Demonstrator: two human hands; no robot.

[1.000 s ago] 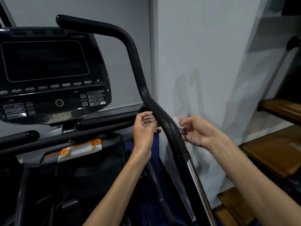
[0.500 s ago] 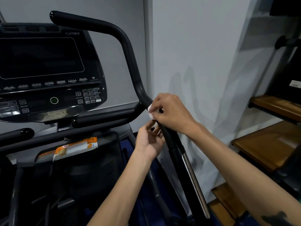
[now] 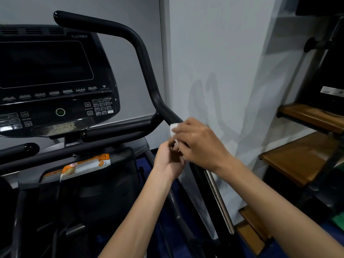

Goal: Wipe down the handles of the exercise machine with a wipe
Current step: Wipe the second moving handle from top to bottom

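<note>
While gripped: crumpled white wipe [image 3: 174, 129], matte handle [image 3: 149, 71].

Single head cam, looks fwd/down, close on handle [image 3: 149, 79], hands.

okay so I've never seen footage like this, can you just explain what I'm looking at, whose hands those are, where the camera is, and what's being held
The picture comes from a camera worn on a person's head, looking forward and down, so the two bare arms reaching in from the bottom are that person's own.

In front of them is a gym exercise machine. Its dark console, with a blank screen and buttons, fills the upper left. A long curved black handle rises on the machine's right side.

The right hand wraps around that handle low down, pressing a small white wipe against it. The left hand sits just beneath, fingers curled up at the wipe's lower edge; whether it actually holds the wipe is hard to tell.

An orange and white packet lies on the ledge below the console. Wooden shelves stand at the right.
</note>
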